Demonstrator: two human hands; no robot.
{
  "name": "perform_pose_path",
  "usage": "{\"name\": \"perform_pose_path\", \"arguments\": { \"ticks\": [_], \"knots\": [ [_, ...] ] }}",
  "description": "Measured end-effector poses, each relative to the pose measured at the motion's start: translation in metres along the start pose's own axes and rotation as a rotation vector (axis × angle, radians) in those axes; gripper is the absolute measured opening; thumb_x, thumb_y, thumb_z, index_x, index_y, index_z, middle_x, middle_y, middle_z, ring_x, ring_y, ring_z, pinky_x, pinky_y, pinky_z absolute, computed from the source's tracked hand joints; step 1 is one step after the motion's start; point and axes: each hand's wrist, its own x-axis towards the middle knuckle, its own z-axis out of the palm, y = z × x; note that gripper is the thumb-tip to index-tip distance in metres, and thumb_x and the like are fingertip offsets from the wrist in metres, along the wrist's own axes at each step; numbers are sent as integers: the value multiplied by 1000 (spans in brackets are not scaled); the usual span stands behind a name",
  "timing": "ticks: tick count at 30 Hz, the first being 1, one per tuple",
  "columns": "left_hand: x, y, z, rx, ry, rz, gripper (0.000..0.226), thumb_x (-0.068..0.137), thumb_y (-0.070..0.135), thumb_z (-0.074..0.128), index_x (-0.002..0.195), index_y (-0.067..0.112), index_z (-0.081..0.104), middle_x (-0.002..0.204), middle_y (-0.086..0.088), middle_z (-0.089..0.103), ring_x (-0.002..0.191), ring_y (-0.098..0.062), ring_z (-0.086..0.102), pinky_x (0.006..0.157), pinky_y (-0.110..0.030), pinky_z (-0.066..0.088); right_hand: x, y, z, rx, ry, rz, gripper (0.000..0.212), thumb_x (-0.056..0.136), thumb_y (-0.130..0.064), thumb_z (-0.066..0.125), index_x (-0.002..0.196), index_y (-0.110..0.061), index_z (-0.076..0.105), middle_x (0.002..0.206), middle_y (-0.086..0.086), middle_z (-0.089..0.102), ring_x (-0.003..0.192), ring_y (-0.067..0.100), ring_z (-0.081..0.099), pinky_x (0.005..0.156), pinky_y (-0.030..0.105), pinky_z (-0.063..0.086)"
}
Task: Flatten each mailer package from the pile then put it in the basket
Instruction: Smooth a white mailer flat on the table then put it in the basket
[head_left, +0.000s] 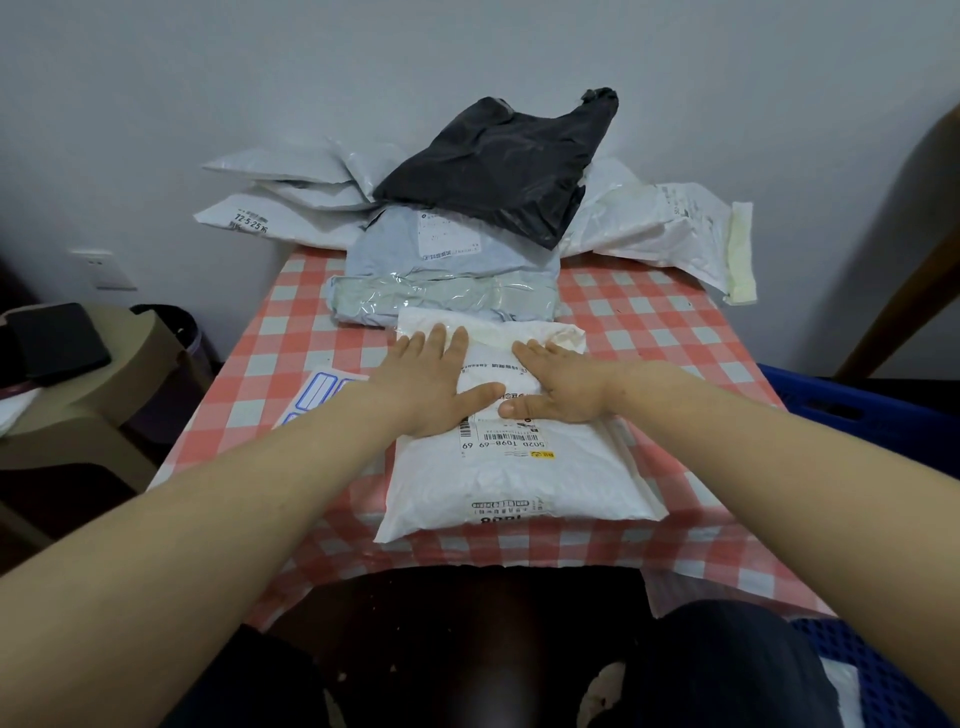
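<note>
A white mailer package (519, 478) with a printed label lies on the checked tablecloth in front of me. My left hand (434, 379) presses flat on its upper left part, fingers straight. My right hand (558, 382) presses flat beside it on the upper right part, thumbs almost touching. Behind it the pile holds a pale grey-blue mailer (447, 270), a black mailer (498, 166) on top, several grey-white mailers (291, 202) at the back left and a white one (660, 223) at the back right. The blue basket (852, 410) shows at the right edge.
The red-and-white checked table (654, 317) stands against a grey wall. A sheet of blue-edged stickers (317, 395) lies left of my left wrist. A beige stool (104, 395) with a dark object sits at the left. A wooden post (904, 291) leans at the right.
</note>
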Motion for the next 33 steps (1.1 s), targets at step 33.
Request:
{"name": "perform_pose_path", "arguments": {
  "ticks": [33],
  "knots": [
    [4, 1, 7, 33, 46, 16, 57, 102, 40, 11, 152, 16, -2, 158, -14, -8, 147, -27, -3, 119, -36, -6, 4, -23, 13, -204, 102, 23, 57, 101, -45, 8, 151, -23, -9, 159, 9, -8, 147, 22, -5, 119, 36, -5]
  ]
}}
